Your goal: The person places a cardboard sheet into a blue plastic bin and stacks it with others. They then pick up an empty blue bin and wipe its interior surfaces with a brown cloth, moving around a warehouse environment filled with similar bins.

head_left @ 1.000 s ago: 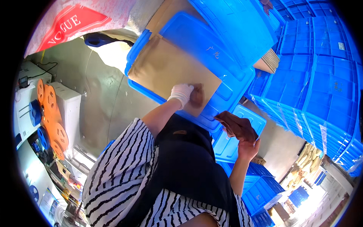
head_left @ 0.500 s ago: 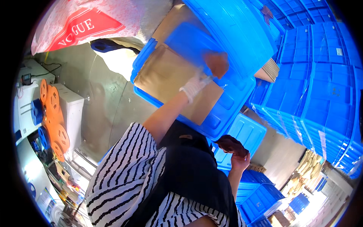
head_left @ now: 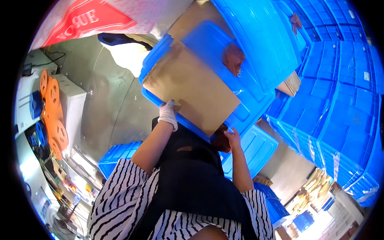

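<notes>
- While the white-gloved left hand (head_left: pixel 167 114) presses its fingers onto the near edge of the brown cardboard sheet (head_left: pixel 191 87), that sheet lies flat across the open top of the blue plastic crate (head_left: pixel 244 114), at about 12 o'clock from the person's body.
- Bare and at 3 o'clock from the left hand, the right hand (head_left: pixel 232 138) is curled around a dark brown piece (head_left: pixel 221 140) and meets the crate's near corner; its fingers look closed on that piece, though the grip itself is partly hidden.
- Both hands are well apart, one at each end of the crate's near rim.
- At 1 o'clock from the cardboard, a second brown piece (head_left: pixel 233 58) rests on the bare blue lid area beyond the sheet.
- As a judgement: the sheet seems already placed over part of the crate, one brown piece is set down, and the one in the right hand is not yet put anywhere.
- Further out, stacked blue crates (head_left: pixel 340 92) fill the 2 to 4 o'clock side, another blue lid (head_left: pixel 252 146) sits below the crate, and orange reels (head_left: pixel 52 108) stand on a white bench (head_left: pixel 74 106) at 9 o'clock.
- A red bag (head_left: pixel 76 24) shows at 11 o'clock.
</notes>
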The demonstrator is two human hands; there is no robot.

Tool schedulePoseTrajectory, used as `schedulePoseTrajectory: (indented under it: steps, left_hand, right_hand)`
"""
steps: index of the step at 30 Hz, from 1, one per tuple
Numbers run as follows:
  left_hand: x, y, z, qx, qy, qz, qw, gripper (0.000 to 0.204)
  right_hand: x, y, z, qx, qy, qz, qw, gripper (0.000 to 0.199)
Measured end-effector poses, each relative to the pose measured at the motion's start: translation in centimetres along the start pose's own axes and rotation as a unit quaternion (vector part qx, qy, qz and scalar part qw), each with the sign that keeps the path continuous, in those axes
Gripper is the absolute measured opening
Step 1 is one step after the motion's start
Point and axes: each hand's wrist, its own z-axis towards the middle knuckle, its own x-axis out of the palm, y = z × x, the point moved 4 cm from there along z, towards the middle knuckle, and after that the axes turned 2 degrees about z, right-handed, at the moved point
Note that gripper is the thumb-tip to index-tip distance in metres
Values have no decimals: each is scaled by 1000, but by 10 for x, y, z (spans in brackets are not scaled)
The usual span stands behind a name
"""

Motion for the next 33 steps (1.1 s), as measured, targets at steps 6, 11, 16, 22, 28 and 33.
schedulePoseTrajectory:
  steps: [6, 11, 16, 22, 28, 33]
  left_hand:
    - [-2, -14, 6, -86, -32, 28, 995, 42]
    - [-4, -8, 11, -50, -22, 66, 996, 35]
    - [-12, -1, 33, -65, 46, 42, 996, 25]
    - [-15, -5, 32, -93, 38, 62, 993, 23]
    - [-40, -12, 33, -91, 116, 44, 988, 23]
    - [-33, 43, -61, 51, 298, 140, 943, 31]
  right_hand:
    - [60, 34, 27, 85, 44, 319, 943, 50]
    - [52, 44, 18, 61, 99, 408, 905, 39]
    - [25, 32, 7, 85, 165, 417, 890, 44]
    - [6, 88, -57, 132, 215, 379, 890, 51]
    - [6, 72, -96, -130, 205, 378, 893, 69]
    - [-12, -41, -172, -85, 172, 498, 846, 59]
